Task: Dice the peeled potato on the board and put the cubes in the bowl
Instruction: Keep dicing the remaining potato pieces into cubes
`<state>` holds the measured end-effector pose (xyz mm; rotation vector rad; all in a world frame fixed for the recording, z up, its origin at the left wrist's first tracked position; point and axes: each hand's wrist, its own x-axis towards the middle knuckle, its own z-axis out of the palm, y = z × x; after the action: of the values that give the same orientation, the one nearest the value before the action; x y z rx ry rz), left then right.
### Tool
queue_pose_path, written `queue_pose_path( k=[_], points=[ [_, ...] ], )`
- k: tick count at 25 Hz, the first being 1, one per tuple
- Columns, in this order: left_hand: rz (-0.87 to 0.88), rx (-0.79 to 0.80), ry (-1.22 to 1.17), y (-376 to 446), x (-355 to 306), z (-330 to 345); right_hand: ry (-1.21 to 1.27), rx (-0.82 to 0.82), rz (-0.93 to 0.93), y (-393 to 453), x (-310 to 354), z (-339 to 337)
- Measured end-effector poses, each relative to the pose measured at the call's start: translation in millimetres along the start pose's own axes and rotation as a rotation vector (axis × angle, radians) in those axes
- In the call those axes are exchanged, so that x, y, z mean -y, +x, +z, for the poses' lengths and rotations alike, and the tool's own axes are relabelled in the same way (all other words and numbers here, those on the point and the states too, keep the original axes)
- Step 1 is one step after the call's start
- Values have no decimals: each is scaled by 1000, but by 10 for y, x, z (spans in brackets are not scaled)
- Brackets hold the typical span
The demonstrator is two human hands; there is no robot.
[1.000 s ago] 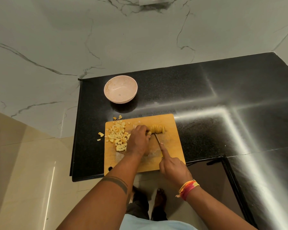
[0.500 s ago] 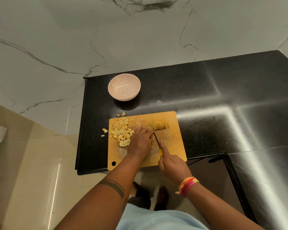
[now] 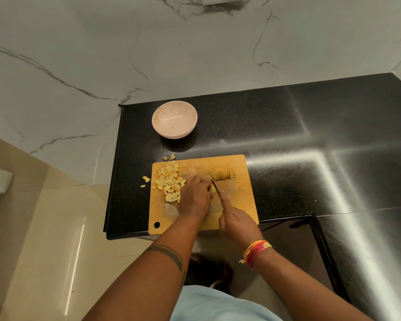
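Note:
A wooden cutting board (image 3: 239, 195) lies at the front edge of the black counter. Several diced potato cubes (image 3: 169, 181) are heaped on its left part. A fanned stack of potato slices (image 3: 222, 173) sits near its far edge. My left hand (image 3: 196, 198) is in the board's middle, fingers curled down over a small potato piece that is mostly hidden; a bit of yellow shows at the fingertips. My right hand (image 3: 237, 224) grips a knife (image 3: 215, 187), index finger along its spine, blade just right of my left fingertips. The pink bowl (image 3: 174, 121) stands beyond the board with no cubes in it.
A few stray cubes (image 3: 146, 179) lie on the counter left of the board and two more stray cubes (image 3: 168, 157) at its far left corner. The counter (image 3: 310, 135) stretches right. A marble wall rises behind; the counter's left edge drops to a tiled floor.
My left hand came off the slice stack and drew back to the board's middle with a few slices. The knife followed it back, away from the stack.

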<state>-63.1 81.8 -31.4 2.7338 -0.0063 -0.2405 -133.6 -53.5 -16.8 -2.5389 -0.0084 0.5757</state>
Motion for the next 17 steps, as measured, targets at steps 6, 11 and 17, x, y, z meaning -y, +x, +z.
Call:
queue_pose_path(
  k=[6, 11, 17],
  points=[
    [-75, -3, -12, 60, -41, -32, -40, 20, 8, 134, 56, 14],
    [-56, -24, -31, 78, 14, 6, -71, 22, -26, 167, 52, 99],
    [-69, -19, -47, 57, 12, 8, -134, 102, -24, -256, -106, 69]
  ],
)
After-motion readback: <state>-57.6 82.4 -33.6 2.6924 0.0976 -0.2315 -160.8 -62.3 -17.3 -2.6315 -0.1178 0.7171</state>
